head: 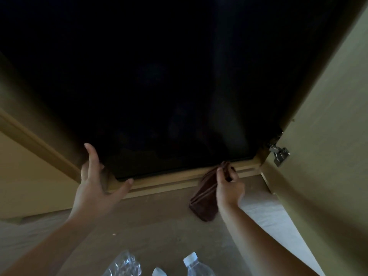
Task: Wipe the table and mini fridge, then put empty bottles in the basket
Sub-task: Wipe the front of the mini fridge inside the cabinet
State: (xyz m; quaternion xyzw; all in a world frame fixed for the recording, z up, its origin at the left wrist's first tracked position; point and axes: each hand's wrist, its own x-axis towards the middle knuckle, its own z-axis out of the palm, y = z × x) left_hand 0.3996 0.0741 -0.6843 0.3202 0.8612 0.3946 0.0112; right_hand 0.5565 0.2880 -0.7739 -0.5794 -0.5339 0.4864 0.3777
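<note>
The black mini fridge (169, 96) fills the upper view, set inside a wooden cabinet. My left hand (95, 182) is spread open against the fridge's lower left corner and the cabinet frame. My right hand (229, 186) grips a folded brown cloth (205, 200) at the fridge's bottom right edge, with the cloth hanging down below the hand. Three clear plastic bottles lie on the floor at the bottom: a crumpled bottle (124, 264), a bottle cap end (158, 271) and a white-capped bottle (196, 264).
The open cabinet door (328, 146) stands at the right with a metal hinge (278, 154). A wooden base rail (171, 182) runs under the fridge. Beige floor (159, 226) lies between the cabinet and the bottles. No basket is in view.
</note>
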